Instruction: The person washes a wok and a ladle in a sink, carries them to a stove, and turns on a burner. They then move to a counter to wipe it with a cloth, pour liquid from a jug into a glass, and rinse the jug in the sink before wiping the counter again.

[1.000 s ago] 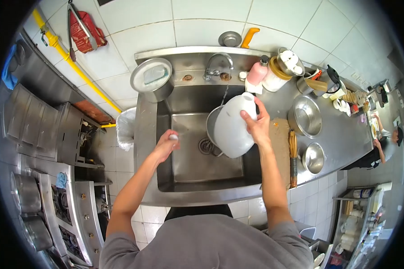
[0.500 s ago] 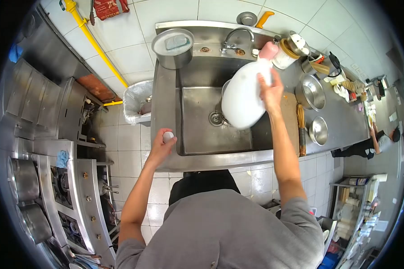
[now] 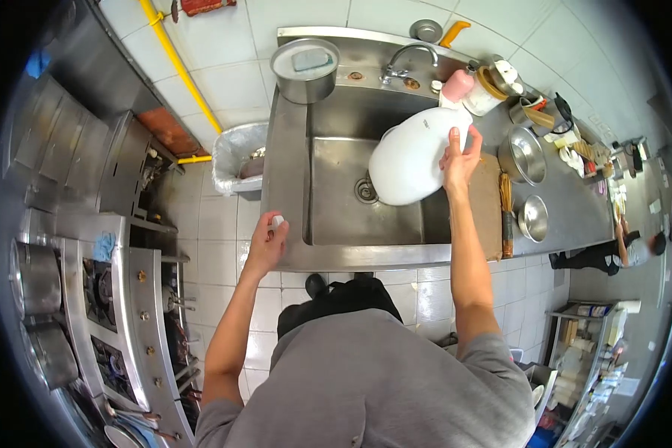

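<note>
My right hand [image 3: 461, 158] grips the handle of a large white jug [image 3: 413, 158], which is tilted over the right part of the steel sink [image 3: 336, 205]. Between the fingers of my left hand [image 3: 267, 243] is a small white cap [image 3: 277, 222], held near the sink counter's left front edge. The tap [image 3: 409, 61] stands behind the basin. A pink bottle [image 3: 457, 86] is just behind the jug. The jug's mouth and any liquid from it cannot be made out.
A pot [image 3: 306, 84] with a sponge on top sits at the counter's back left. Metal bowls [image 3: 523, 154] and a bamboo brush [image 3: 507, 216] lie right. A lined bin [image 3: 235, 168] stands left. Another person [image 3: 635, 250] is at the far right.
The view has shifted, with the sink now slightly further right. The white jug has turned in my right hand and lies more level. My left hand still holds the cap.
</note>
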{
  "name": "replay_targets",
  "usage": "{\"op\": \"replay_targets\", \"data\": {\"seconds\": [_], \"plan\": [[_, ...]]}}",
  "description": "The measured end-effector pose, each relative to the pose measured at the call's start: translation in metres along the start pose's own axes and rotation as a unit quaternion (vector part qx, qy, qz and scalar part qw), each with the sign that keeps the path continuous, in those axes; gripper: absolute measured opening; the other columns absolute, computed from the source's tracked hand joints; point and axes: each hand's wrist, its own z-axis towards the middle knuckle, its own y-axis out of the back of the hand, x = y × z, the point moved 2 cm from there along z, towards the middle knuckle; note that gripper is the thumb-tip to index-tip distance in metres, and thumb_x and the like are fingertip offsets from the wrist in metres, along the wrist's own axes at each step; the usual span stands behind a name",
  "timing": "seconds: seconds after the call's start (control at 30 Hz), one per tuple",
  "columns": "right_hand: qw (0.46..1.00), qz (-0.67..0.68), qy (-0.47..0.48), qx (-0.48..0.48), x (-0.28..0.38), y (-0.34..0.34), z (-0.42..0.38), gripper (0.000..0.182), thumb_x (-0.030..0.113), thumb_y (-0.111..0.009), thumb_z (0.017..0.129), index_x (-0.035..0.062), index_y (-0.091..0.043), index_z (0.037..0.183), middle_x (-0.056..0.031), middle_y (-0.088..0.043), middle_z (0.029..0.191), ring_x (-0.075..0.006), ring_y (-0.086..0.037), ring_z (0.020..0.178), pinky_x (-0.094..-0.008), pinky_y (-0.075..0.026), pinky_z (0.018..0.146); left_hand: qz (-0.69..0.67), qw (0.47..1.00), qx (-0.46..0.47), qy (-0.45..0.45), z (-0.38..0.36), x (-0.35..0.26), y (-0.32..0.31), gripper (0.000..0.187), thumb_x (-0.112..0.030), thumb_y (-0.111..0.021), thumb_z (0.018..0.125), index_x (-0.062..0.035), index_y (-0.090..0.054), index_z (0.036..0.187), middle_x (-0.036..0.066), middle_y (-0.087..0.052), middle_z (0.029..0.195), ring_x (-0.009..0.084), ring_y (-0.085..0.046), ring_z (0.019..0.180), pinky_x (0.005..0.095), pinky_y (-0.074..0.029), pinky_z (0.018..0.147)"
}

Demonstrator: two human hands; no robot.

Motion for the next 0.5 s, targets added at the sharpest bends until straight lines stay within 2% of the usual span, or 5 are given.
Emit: {"op": "replay_targets", "data": {"seconds": [0.07,0.2,0.3,0.43,0.5], "plan": [[0.984,-0.121,0.127,0.017,0.005,-0.009,-0.004,0.036,0.012,-0.072,0.092,0.0048,-0.057,0.124,-0.0127,-0.069,0.098,-0.0241,-0.067,0.088,-0.0375,-0.055,0.083,-0.017,1.0,-0.011,-0.009,0.0,0.001,-0.004,0.041,-0.026,-0.063,0.101,-0.005,-0.05,0.133,0.004,-0.058,0.108,0.008,-0.056,0.075,0.0249,-0.048,0.06],[0.998,0.012,-0.034,0.048,0.033,-0.009,0.002,0.038,0.014,-0.075,0.089,0.0017,-0.061,0.122,-0.0169,-0.071,0.105,-0.0255,-0.069,0.098,-0.0356,-0.054,0.088,0.006,1.0,0.001,-0.019,0.004,-0.001,-0.024,0.041,-0.024,-0.064,0.1,-0.0037,-0.051,0.133,0.005,-0.058,0.11,0.0082,-0.056,0.074,0.0255,-0.049,0.061],[0.955,-0.113,0.04,0.27,0.011,-0.022,0.002,0.036,0.027,-0.075,0.086,0.0032,-0.068,0.113,-0.0224,-0.072,0.105,-0.0352,-0.071,0.1,-0.0443,-0.056,0.087,0.002,1.0,0.014,-0.016,0.001,0.0,-0.033,0.041,-0.023,-0.066,0.099,-0.003,-0.052,0.132,0.006,-0.058,0.112,0.0089,-0.056,0.074,0.0262,-0.049,0.062],[0.587,-0.527,0.079,0.609,-0.034,-0.069,-0.023,0.041,0.037,-0.068,0.085,0.0079,-0.072,0.114,-0.0222,-0.071,0.112,-0.0398,-0.069,0.102,-0.0504,-0.055,0.087,0.007,1.0,0.022,-0.013,-0.001,0.008,-0.045,0.042,-0.024,-0.068,0.098,-0.0029,-0.054,0.131,0.007,-0.059,0.114,0.01,-0.057,0.074,0.0269,-0.05,0.063],[0.506,-0.569,0.14,0.633,-0.086,-0.079,-0.058,0.038,0.034,-0.063,0.088,0.0088,-0.073,0.115,-0.0199,-0.072,0.114,-0.0366,-0.069,0.105,-0.0511,-0.055,0.085,0.011,1.0,0.015,-0.012,-0.004,0.01,-0.045,0.042,-0.024,-0.068,0.097,-0.0032,-0.055,0.131,0.007,-0.059,0.115,0.0103,-0.057,0.074,0.0269,-0.05,0.064]]}}
